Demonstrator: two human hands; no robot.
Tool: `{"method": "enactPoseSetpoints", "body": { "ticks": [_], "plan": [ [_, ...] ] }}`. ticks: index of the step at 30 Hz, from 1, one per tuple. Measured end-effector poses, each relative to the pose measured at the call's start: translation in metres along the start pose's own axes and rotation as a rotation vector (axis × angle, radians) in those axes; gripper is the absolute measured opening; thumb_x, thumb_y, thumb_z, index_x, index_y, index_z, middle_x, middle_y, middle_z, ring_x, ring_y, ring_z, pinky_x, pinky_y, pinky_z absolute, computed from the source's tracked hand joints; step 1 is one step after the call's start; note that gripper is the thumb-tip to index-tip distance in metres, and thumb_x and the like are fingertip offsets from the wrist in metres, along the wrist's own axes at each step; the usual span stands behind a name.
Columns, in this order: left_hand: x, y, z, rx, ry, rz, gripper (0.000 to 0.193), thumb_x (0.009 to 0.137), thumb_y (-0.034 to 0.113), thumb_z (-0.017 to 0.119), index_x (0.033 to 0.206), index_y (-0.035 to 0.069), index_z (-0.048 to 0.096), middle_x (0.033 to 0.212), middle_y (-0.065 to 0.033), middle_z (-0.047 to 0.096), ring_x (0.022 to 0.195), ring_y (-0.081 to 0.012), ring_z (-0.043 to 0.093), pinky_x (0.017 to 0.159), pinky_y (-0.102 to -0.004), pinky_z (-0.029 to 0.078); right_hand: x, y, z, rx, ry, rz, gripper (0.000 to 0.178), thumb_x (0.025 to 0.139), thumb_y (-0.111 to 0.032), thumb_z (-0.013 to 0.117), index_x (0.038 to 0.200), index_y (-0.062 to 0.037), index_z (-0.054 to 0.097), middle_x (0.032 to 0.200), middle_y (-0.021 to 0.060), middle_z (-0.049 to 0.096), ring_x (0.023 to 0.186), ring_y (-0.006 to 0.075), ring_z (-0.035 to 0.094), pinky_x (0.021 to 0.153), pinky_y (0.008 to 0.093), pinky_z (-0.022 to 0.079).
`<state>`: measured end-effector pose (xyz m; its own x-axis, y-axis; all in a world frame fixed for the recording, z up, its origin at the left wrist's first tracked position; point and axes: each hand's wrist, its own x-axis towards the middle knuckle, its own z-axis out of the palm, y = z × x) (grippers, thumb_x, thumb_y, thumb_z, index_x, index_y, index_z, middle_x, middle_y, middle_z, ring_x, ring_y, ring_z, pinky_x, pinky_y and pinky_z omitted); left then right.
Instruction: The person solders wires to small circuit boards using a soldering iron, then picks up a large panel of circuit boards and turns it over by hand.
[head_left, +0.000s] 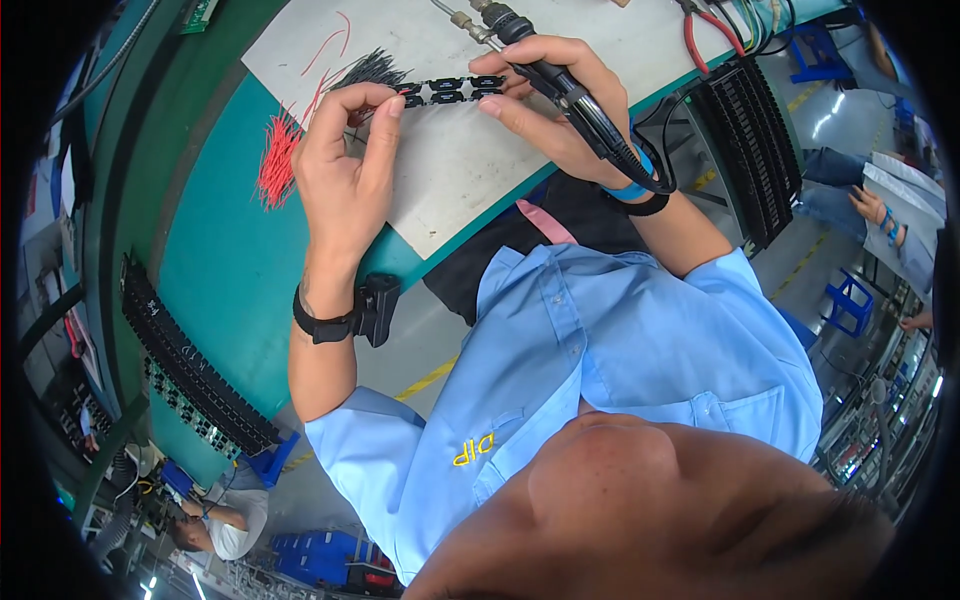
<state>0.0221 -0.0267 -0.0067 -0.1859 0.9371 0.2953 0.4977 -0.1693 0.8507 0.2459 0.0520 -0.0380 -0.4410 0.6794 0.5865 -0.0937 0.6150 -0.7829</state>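
My left hand (350, 165) pinches the left end of a narrow black panel with cut-outs (448, 91) between thumb and fingers. At its right end, the thumb and fingers of my right hand (565, 105) hold the same panel level above a white sheet (450, 160). A soldering iron (560, 88) with a black handle also rests in my right hand, its metal end pointing away to the upper left and its cable looping back over the wrist. Close to my left hand lie a bundle of black wires (375, 68) and a bundle of red wires (278, 158).
The white sheet lies on a green bench top (230, 240). Red-handled pliers (692, 35) and cables are at the far right. Black slotted racks (750, 150) stand at the right, with long black strips (195, 365) at the left. A co-worker (895, 205) is beyond the right side.
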Motion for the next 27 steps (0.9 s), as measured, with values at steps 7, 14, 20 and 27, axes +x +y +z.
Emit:
{"method": "enactPoseSetpoints", "body": {
  "ticks": [7, 14, 20, 27],
  "plan": [
    [-0.0006, 0.0013, -0.0014, 0.008, -0.027, -0.018, 0.013, 0.096, 0.012, 0.074, 0.102, 0.001, 0.069, 0.089, -0.0055, 0.073, 0.082, -0.0133, 0.064, 0.078, -0.0286, 0.052, -0.0011, 0.0025, 0.0002, -0.008, 0.004, -0.016, 0.045, 0.087, 0.008, 0.077, 0.124, -0.0023, 0.053, 0.113, 0.0205, 0.074, 0.093, 0.0160, 0.074, 0.078, 0.0269, 0.062],
    [-0.0007, 0.0019, -0.0015, 0.026, -0.029, -0.031, 0.013, 0.096, 0.012, 0.074, 0.102, 0.001, 0.070, 0.090, -0.0058, 0.074, 0.084, -0.0137, 0.066, 0.080, -0.0290, 0.053, -0.0005, -0.0009, 0.0018, 0.017, 0.035, -0.009, 0.047, 0.087, 0.008, 0.077, 0.125, -0.0027, 0.052, 0.113, 0.0195, 0.074, 0.092, 0.0131, 0.071, 0.078, 0.0253, 0.060],
    [-0.0010, 0.0030, -0.0020, 0.036, -0.034, -0.045, 0.013, 0.096, 0.011, 0.073, 0.103, 0.001, 0.069, 0.093, -0.0059, 0.074, 0.085, -0.0138, 0.066, 0.081, -0.0292, 0.053, -0.0004, -0.0014, 0.0010, -0.009, 0.020, -0.016, 0.048, 0.086, 0.008, 0.078, 0.124, -0.0034, 0.052, 0.113, 0.0184, 0.075, 0.091, 0.0110, 0.069, 0.078, 0.0237, 0.058],
    [0.0022, 0.0020, 0.0008, -0.010, -0.012, 0.000, 0.011, 0.096, 0.010, 0.071, 0.102, 0.001, 0.068, 0.101, -0.0064, 0.075, 0.088, -0.0145, 0.066, 0.082, -0.0293, 0.053, -0.0013, -0.0019, 0.0001, -0.030, 0.022, -0.008, 0.047, 0.087, 0.008, 0.077, 0.124, -0.0036, 0.052, 0.114, 0.0176, 0.075, 0.092, 0.0110, 0.069, 0.078, 0.0239, 0.058]
  ]
}}
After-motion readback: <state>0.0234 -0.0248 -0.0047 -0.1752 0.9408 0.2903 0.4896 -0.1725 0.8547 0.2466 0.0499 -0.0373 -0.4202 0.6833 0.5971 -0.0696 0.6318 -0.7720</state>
